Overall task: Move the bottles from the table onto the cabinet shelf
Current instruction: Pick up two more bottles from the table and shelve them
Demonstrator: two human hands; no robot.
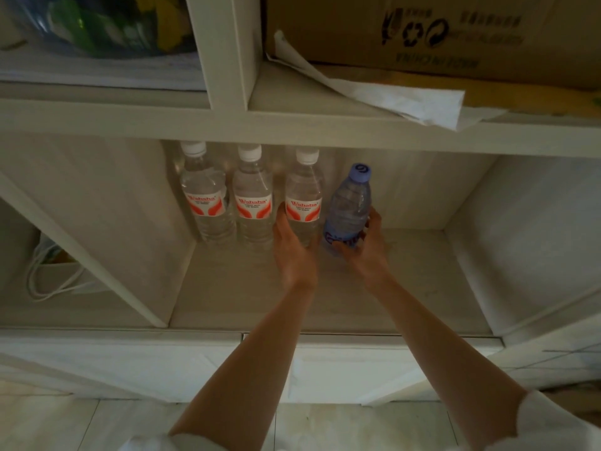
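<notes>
Three clear water bottles with white caps and red-and-white labels stand in a row at the back of the cabinet shelf (260, 288): the left bottle (203, 196), the middle bottle (252, 200) and the right bottle (304, 200). My left hand (292, 245) grips the lower part of the right clear bottle. Just to its right, a blue bottle (349, 206) with a blue cap leans slightly, and my right hand (364, 245) holds it around its lower body. Its base is at the shelf surface; whether it rests there I cannot tell.
A cardboard box (422, 34) and a white sheet of paper (390, 96) sit on the shelf above. A bag of colourful items (97, 24) fills the upper left compartment. White cords (48, 281) lie in the lower left compartment. Cabinet doors (162, 369) are below.
</notes>
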